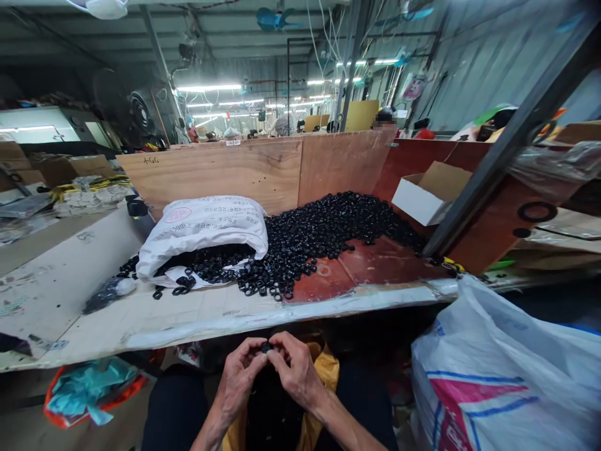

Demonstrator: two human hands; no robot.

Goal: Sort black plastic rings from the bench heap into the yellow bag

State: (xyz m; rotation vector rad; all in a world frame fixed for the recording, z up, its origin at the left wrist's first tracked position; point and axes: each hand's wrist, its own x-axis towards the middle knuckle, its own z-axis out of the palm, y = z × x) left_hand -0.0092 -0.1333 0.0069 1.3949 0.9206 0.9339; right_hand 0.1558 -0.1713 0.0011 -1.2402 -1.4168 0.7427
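Between the fingertips of both hands is a small black ring [266,346], partly covered by the fingers. My left hand [241,371] pinches it from the left, and my right hand [295,369] pinches it from the right. Both hands are just below the workbench's front edge, above a yellow sack [326,369] between my knees with a dark inside. On the bench ahead lies a large pile of black rings [323,225]. Several more spill from the mouth of a white woven sack [211,219] lying on its side.
Wooden boards [225,169] wall off the back of the bench. A white cardboard box [417,200] leans at the right by a slanted metal post [498,138]. A big white plastic bag [498,357] stands at my right. An orange-rimmed basket [51,401] sits low at the left.
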